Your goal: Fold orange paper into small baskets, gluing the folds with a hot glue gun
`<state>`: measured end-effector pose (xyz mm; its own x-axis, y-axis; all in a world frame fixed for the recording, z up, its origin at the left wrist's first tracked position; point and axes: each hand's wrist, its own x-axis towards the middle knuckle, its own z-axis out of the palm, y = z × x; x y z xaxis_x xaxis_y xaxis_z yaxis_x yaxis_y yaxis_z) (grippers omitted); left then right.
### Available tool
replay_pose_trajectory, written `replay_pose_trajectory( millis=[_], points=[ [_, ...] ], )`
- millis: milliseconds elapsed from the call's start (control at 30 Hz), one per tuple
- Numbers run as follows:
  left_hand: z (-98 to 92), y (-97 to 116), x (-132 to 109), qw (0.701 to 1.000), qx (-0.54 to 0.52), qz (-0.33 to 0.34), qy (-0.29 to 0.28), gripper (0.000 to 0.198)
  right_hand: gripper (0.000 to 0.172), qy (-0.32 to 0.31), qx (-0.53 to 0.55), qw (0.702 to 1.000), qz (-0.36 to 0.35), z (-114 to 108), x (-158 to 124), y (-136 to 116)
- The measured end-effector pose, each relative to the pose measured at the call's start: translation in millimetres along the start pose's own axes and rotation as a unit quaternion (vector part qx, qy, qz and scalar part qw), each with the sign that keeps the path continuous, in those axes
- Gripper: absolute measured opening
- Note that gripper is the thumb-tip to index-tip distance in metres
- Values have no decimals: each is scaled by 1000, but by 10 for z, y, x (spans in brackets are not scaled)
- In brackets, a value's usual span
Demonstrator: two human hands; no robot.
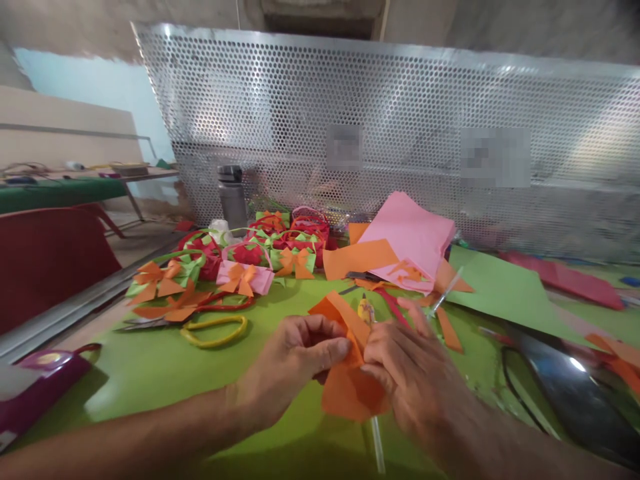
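A folded piece of orange paper [356, 390] is held between both hands over the green tabletop. My left hand [300, 353] pinches its left side between thumb and fingers. On its right side my right hand [405, 367] presses with bent fingers, the index finger raised. Part of the paper is hidden behind the fingers. Just beyond it lies a small yellow object [365, 309], which I cannot make out fully. A thin translucent stick [378, 447] pokes out below the paper.
Scissors with yellow and red handles [215, 332] lie left, beside small paper bags [295, 260] with bows. Behind stands a grey bottle [233, 200]. Pink sheets [407, 230], green paper [505, 287] and a black glossy device [575, 387] lie right. A perforated metal panel [400, 100] closes the back.
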<state>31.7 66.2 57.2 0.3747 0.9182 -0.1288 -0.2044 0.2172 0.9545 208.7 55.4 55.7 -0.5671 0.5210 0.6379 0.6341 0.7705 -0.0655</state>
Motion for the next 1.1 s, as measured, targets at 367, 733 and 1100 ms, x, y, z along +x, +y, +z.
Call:
replay_pose_trajectory(
  millis=[367,733,1100],
  points=[
    [-36,41,29,997,30,-1,-70,31,23,-10,13,1000,16,-63,36,-3],
    [-85,84,55,989,49,-72,-120,26,25,-56,5,998,-12,-122,67,16],
    [-21,78,2,994,6,-68,-83,31,11,-35,47,998,17,-131,56,-22]
  ],
)
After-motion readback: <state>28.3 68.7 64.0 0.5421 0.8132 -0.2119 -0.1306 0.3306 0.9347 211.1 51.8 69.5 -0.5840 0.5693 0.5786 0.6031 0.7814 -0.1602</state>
